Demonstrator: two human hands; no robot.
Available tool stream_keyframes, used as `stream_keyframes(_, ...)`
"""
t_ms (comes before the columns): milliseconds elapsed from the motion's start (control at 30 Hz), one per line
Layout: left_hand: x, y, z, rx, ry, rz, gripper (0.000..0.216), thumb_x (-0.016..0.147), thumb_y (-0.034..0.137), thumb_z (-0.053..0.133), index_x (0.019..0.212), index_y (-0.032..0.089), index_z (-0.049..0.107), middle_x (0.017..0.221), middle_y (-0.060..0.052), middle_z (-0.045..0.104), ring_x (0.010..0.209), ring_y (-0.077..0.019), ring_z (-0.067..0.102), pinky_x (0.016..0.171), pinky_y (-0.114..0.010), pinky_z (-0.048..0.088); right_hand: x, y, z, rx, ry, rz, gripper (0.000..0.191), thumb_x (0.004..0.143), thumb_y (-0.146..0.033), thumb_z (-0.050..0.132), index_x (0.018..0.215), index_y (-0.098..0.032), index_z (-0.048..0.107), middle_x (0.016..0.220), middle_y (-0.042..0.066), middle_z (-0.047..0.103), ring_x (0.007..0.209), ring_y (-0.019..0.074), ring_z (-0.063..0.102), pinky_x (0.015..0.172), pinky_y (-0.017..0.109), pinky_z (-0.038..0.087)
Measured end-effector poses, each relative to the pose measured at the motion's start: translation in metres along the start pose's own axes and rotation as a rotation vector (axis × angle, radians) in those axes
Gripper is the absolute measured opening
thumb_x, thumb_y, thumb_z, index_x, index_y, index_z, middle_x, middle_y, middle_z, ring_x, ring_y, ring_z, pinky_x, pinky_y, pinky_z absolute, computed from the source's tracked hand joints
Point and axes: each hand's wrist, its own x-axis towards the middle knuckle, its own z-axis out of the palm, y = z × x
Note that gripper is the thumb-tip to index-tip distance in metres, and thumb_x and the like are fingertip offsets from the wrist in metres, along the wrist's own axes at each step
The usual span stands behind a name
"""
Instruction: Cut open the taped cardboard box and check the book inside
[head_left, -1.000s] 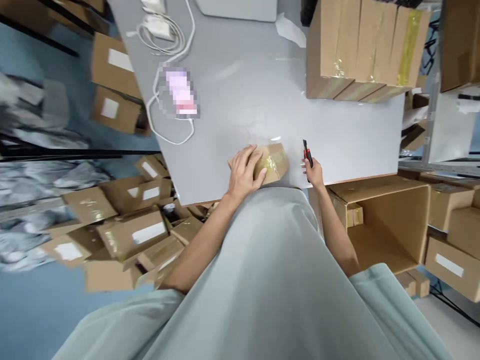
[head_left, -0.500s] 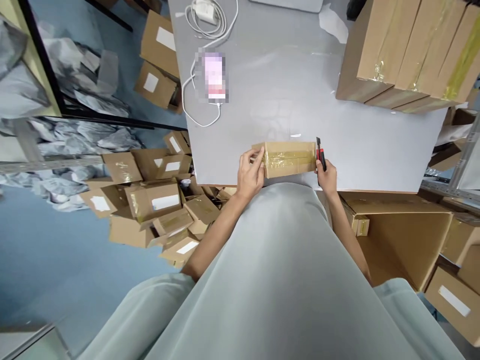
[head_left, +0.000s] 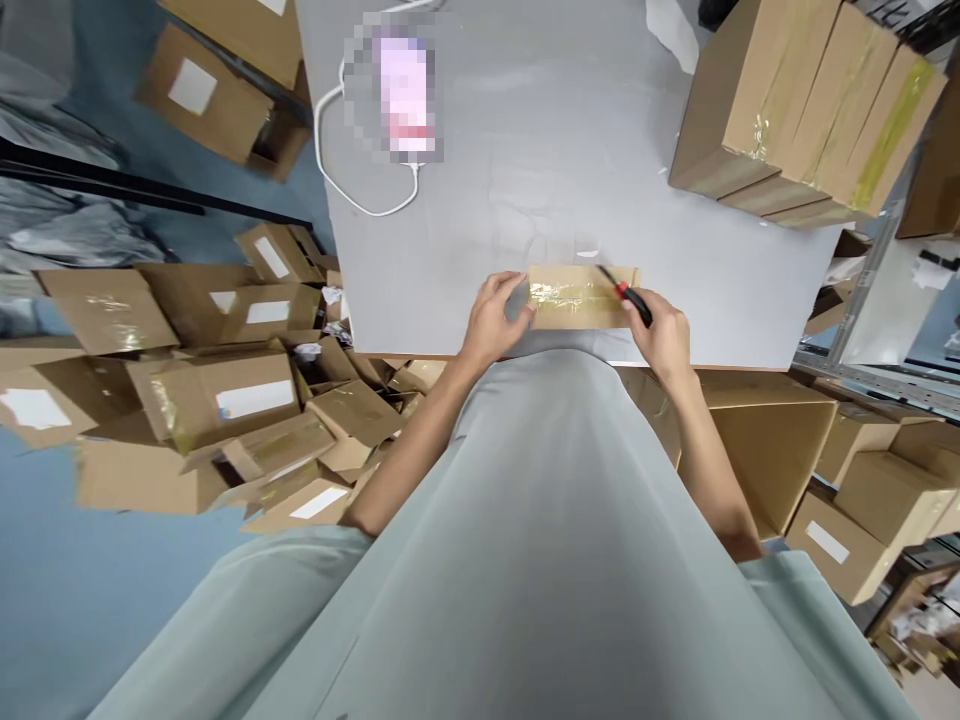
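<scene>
Head view: both hands on a taped box at the table edge

Centre frame, the left hand [head_left: 493, 322] clamps its fingers over the left end of the small brown cardboard box sealed with clear tape [head_left: 577, 296]. The right hand [head_left: 664, 330] is closed around a red-and-black utility knife [head_left: 628, 296], its tip angled onto the box top. The box lies on the pale grey table [head_left: 525, 190], right at its near edge. Large taped brown cartons [head_left: 795, 100] stand upper right; a white cable [head_left: 352, 195] curls upper left.

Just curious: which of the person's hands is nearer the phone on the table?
Left. The left hand grips the small box's left end, below the phone; the right hand, holding the cutter, sits farther right.
</scene>
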Motion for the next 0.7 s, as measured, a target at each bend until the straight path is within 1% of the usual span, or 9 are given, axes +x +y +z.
stream_keyframes(67, 0.002, -0.002, 0.003, -0.021, -0.001, 0.033, 0.065, 0.097, 0.045, 0.076, 0.158, 0.029, 0.062, 0.158, -0.014, 0.059, 0.149, -0.0342, 0.058, 0.127, -0.053, 0.050, 0.006, -0.026, -0.008, -0.121, -0.149, -0.070, 0.047, 0.118, -0.050, 0.042, 0.141, -0.025, 0.076, 0.127, 0.013, 0.083, 0.107, 0.0313, 0.077, 0.084, 0.036, 0.053)
stream_keyframes(167, 0.003, -0.008, 0.007, -0.043, -0.022, 0.070, 0.060, 0.095, 0.046, 0.080, 0.151, 0.032, 0.067, 0.163, -0.012, 0.055, 0.151, -0.0353, 0.056, 0.131, -0.056, 0.045, 0.017, -0.064, -0.013, -0.327, -0.341, -0.137, 0.046, 0.119, -0.047, 0.041, 0.142, -0.026, 0.075, 0.124, 0.013, 0.083, 0.103, 0.0306, 0.076, 0.078, 0.035, 0.047)
stream_keyframes(267, 0.005, -0.014, 0.006, -0.066, -0.064, 0.052, 0.056, 0.096, 0.047, 0.079, 0.150, 0.032, 0.069, 0.163, -0.013, 0.054, 0.154, -0.0360, 0.054, 0.133, -0.057, 0.043, 0.028, -0.093, -0.014, -0.465, -0.452, -0.168, 0.048, 0.121, -0.046, 0.038, 0.143, -0.024, 0.074, 0.125, 0.014, 0.081, 0.102, 0.0299, 0.076, 0.077, 0.035, 0.044)
stream_keyframes(333, 0.005, -0.016, 0.004, -0.087, -0.093, 0.030, 0.058, 0.097, 0.050, 0.079, 0.151, 0.032, 0.068, 0.163, -0.014, 0.053, 0.157, -0.0368, 0.051, 0.133, -0.056, 0.042, 0.033, -0.104, -0.012, -0.514, -0.481, -0.177, 0.051, 0.122, -0.047, 0.035, 0.143, -0.022, 0.073, 0.126, 0.016, 0.080, 0.103, 0.0299, 0.076, 0.077, 0.035, 0.044)
stream_keyframes(400, 0.006, -0.016, 0.003, -0.112, -0.115, 0.015, 0.058, 0.098, 0.054, 0.078, 0.150, 0.031, 0.069, 0.163, -0.014, 0.053, 0.158, -0.0371, 0.049, 0.134, -0.056, 0.041, 0.036, -0.109, -0.009, -0.546, -0.486, -0.182, 0.052, 0.122, -0.049, 0.035, 0.143, -0.021, 0.073, 0.124, 0.016, 0.080, 0.102, 0.0296, 0.076, 0.078, 0.035, 0.045)
stream_keyframes(567, 0.009, -0.017, 0.003, -0.160, -0.131, 0.009, 0.062, 0.098, 0.062, 0.076, 0.150, 0.030, 0.069, 0.161, -0.015, 0.055, 0.157, -0.0371, 0.050, 0.134, -0.055, 0.041, 0.040, -0.108, -0.002, -0.582, -0.480, -0.192, 0.047, 0.121, -0.045, 0.040, 0.142, -0.020, 0.074, 0.117, 0.017, 0.081, 0.098, 0.0293, 0.077, 0.080, 0.036, 0.049)
stream_keyframes(700, 0.009, -0.019, 0.004, -0.166, -0.134, 0.014, 0.061, 0.098, 0.061, 0.075, 0.150, 0.030, 0.070, 0.159, -0.015, 0.057, 0.155, -0.0370, 0.052, 0.133, -0.054, 0.042, 0.040, -0.113, 0.001, -0.605, -0.474, -0.195, 0.044, 0.120, -0.038, 0.041, 0.139, -0.019, 0.075, 0.116, 0.018, 0.080, 0.098, 0.0300, 0.077, 0.082, 0.038, 0.052)
